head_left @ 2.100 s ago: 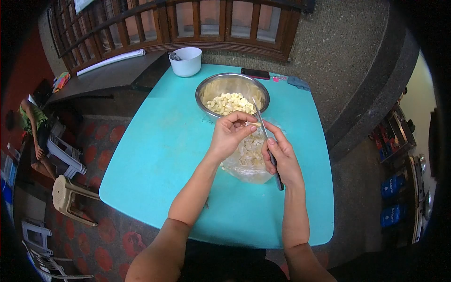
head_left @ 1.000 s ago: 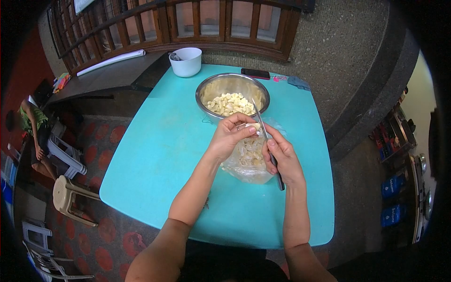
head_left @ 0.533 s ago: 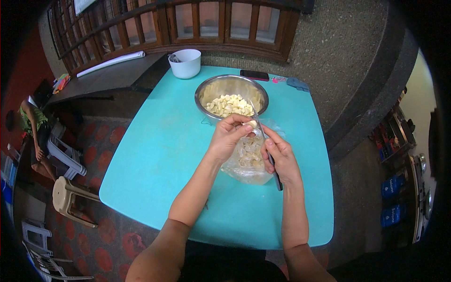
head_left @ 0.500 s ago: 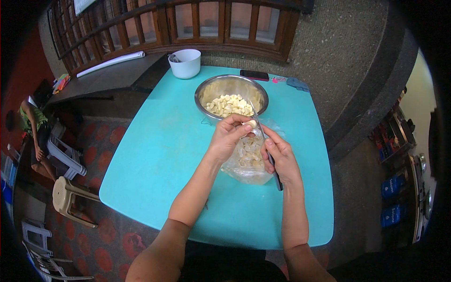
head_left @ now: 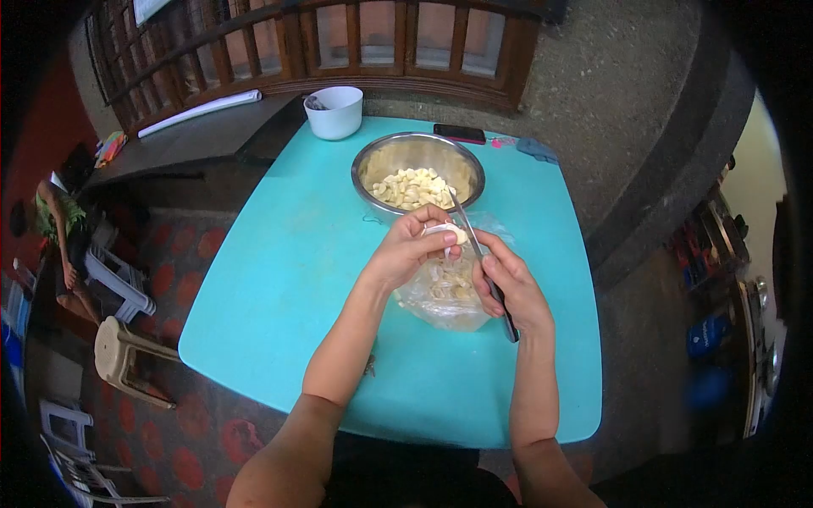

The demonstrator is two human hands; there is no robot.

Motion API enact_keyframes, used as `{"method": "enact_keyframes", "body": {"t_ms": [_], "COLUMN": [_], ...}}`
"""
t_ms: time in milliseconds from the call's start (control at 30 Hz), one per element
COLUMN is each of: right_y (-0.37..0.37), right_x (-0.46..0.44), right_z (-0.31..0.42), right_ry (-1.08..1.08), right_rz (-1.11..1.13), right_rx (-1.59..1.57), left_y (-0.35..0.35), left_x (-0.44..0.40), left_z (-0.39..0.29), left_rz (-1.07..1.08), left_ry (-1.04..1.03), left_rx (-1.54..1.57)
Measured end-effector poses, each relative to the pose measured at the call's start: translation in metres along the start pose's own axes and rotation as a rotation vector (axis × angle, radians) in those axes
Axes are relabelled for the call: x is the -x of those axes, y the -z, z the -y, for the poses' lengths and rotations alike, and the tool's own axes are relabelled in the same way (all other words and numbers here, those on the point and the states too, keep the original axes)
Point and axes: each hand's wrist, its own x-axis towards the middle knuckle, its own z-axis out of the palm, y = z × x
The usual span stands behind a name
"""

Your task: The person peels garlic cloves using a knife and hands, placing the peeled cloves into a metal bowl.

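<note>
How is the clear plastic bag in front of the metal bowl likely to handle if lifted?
The clear plastic bag will probably sag and fold, since its thin film is crumpled. It looks fairly light, holding small pale pieces. Those seem loose, so they may shift as it tilts.

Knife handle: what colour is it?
The knife handle is black; it shows best in the head view, jutting out below the right hand.
</note>
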Motion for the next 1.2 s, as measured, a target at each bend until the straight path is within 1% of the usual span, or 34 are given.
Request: {"method": "enact_keyframes", "body": {"t_ms": [467, 733, 833, 933, 1033, 1133, 1200], "right_y": [0.0, -0.003, -0.007, -0.006, -0.004, -0.007, -0.009], "right_x": [0.002, -0.003, -0.005, -0.005, -0.005, -0.005, -0.005], "right_z": [0.0, -0.006, -0.007, -0.008, -0.008, -0.008, -0.007], "right_ry": [-0.001, 0.02, 0.019, 0.021, 0.024, 0.025, 0.027], "right_rz": [-0.016, -0.105, -0.132, -0.162, -0.164, -0.141, -0.132], "right_rx": [0.021, 0.146, 0.144, 0.108, 0.098, 0.104, 0.104], "left_y": [0.004, -0.005, -0.006, -0.006, -0.005, -0.009, -0.01], "left_x": [0.0, -0.001, -0.001, -0.001, -0.001, 0.0, 0.0], "left_z": [0.001, -0.001, 0.002, -0.003, -0.004, -0.003, -0.002], "left_rz": [-0.021, -0.063, -0.088, -0.092, -0.037, -0.077, -0.101], "left_ry": [-0.006, 0.019, -0.035, 0.0, -0.003, 0.036, 0.018], "left_rx": [0.011, 0.003, -0.174, -0.081, -0.044, -0.083, -0.1]}}
